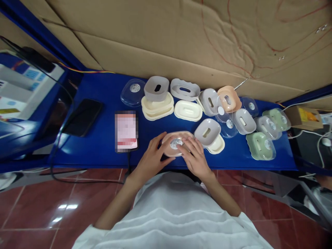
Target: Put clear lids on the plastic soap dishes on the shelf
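Note:
A peach oval container [169, 149] with a clear lid and a round label sits near the table's front edge. My left hand [153, 155] grips its left side, thumb and fingers round the rim. On the lid's right part lies my right hand [194, 155], fingers spread over the top and edge. Just right of it stands a grey container [208, 131] with a slot, overlapping a cream tray [216, 145]. Farther back are a cream tray [188, 110], stacked cream pieces [157, 108] and two grey slotted covers [156, 89].
Right, on the blue table [109, 90], are green containers [260, 145], clear lids [228, 128] and a peach cover [229, 99]. A blurred-out screen [126, 131] and a dark phone [83, 117] lie left. Cardboard [155, 41] backs the table.

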